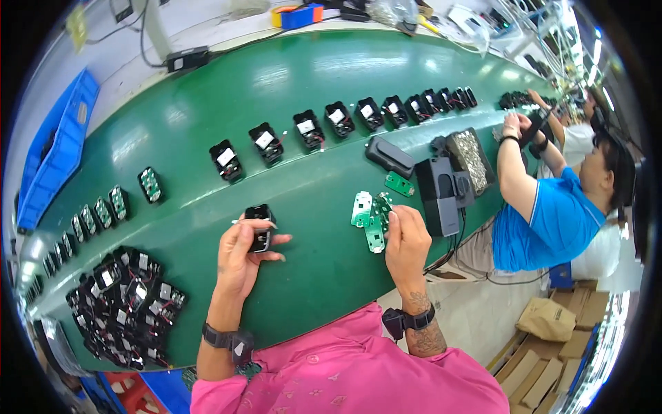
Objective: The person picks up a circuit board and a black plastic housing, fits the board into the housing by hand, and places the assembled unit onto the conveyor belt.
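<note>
My left hand (241, 252) is closed around a small black plastic housing (259, 215), resting on or just over the green bench. My right hand (408, 241) pinches the edge of a green circuit board (383, 202), beside a few loose green circuit boards (361, 209). Another green board (399, 183) lies flat a little farther off. At the near left is a heap of black housings (124, 303) with white blocks and red wires in them. A row of similar open housings (265, 143) runs across the bench ahead of my hands.
Housings topped with green boards (149, 185) form a line at the left. A black electric screwdriver stand (438, 193) and a tray of screws (471, 162) are right of my right hand. Blue bins (58, 148) edge the far left. A co-worker in a blue shirt (552, 221) works at the right.
</note>
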{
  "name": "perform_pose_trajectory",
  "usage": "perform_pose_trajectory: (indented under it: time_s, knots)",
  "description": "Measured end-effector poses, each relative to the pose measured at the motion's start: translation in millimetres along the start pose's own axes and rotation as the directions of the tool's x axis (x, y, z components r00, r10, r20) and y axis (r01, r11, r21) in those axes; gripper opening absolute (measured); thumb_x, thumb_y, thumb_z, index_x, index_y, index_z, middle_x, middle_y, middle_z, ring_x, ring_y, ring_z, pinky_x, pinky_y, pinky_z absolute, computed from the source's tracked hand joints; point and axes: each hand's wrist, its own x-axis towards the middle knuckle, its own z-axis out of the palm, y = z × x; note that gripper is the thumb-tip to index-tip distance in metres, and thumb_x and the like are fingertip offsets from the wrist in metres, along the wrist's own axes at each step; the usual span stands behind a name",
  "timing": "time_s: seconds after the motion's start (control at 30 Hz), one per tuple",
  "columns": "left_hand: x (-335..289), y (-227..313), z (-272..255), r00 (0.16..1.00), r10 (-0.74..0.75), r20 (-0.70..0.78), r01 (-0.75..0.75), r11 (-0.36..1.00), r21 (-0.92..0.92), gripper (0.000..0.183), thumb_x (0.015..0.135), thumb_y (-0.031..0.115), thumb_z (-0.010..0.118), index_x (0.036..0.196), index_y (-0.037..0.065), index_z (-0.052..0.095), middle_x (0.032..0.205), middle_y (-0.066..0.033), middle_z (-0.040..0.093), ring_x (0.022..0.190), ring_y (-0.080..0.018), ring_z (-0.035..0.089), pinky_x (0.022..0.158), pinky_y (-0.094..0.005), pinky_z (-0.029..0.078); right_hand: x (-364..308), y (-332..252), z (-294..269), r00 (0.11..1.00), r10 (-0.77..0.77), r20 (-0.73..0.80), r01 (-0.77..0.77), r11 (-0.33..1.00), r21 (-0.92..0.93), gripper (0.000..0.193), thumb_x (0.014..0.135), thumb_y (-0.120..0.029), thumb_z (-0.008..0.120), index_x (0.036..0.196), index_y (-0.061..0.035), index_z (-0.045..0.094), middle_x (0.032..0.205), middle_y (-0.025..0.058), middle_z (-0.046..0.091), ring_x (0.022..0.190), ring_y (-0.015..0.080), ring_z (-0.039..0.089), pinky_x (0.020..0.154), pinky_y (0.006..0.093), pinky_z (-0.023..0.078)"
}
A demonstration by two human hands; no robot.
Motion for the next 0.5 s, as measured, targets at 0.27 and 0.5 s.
perform_pose_trajectory:
  time_s: [0.27, 0.5]
  knots:
    - [1, -9, 8, 0.928, 0.154, 0.339, -0.339, 0.724, 0.6, 0.025, 0.096, 0.022, 0.059, 0.086, 0.005, 0.074, 0.107, -0.013, 0.059, 0.106, -0.0212, 0.057, 0.092, -0.0351, 0.045, 4, -59, 24, 0.984, 0.014, 0.176, -0.084, 0.914, 0.396, 0.017, 0.094, 0.0, 0.063, 0.109, 0.0054, 0.068, 0.091, 0.0108, 0.068, 0.066, 0.0131, 0.067, 0.057, 0.0244, 0.051]
    - [-1, -7, 7, 0.937, 0.057, 0.344, -0.261, 0.769, 0.584, 0.024, 0.095, 0.015, 0.058, 0.085, -0.001, 0.072, 0.107, -0.0082, 0.06, 0.1, -0.0151, 0.056, 0.084, -0.0307, 0.047, 3, -93, 39, 0.909, -0.336, 0.246, 0.226, 0.893, 0.388, 0.029, 0.087, 0.006, 0.066, 0.114, -0.0014, 0.07, 0.097, 0.0141, 0.067, 0.083, 0.0261, 0.067, 0.07, 0.0318, 0.053]
